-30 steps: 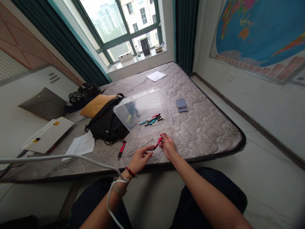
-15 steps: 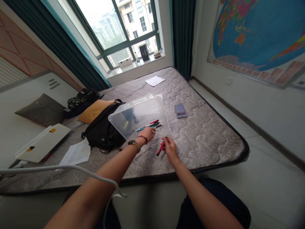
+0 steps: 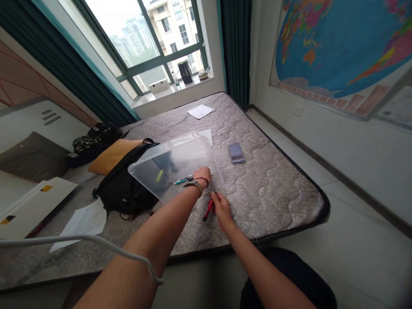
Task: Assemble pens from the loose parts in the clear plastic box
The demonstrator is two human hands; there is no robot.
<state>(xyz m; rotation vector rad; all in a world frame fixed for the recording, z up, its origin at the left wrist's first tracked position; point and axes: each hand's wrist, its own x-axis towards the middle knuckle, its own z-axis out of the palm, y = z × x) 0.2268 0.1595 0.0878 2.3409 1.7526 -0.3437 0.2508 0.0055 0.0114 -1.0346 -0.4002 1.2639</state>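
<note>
A clear plastic bin (image 3: 174, 156) lies tipped on the mattress, its open side toward me. My left hand (image 3: 202, 173) reaches into it, its fingers curled down beside several pens (image 3: 184, 179), one of them light blue. What those fingers hold, if anything, is hidden behind the hand. Just outside the bin's near right corner, my right hand (image 3: 222, 210) is closed around red pens (image 3: 208, 210) with dark ends; I cannot tell exactly how many. Their lower ends point down toward the mattress.
On the mattress (image 3: 273, 193) a black backpack (image 3: 125, 184) rests left of the bin, near a yellow cushion (image 3: 111, 156) and a printed sheet (image 3: 85, 221). Beyond are white papers (image 3: 201, 111) and a blurred bluish item (image 3: 236, 153). A grey cable (image 3: 96, 240) crosses before my left arm.
My left hand has turned and shifted over the pens, covering more of them. My right hand keeps the red pens by the bin's corner. The whole view has swung slightly to the right.
</note>
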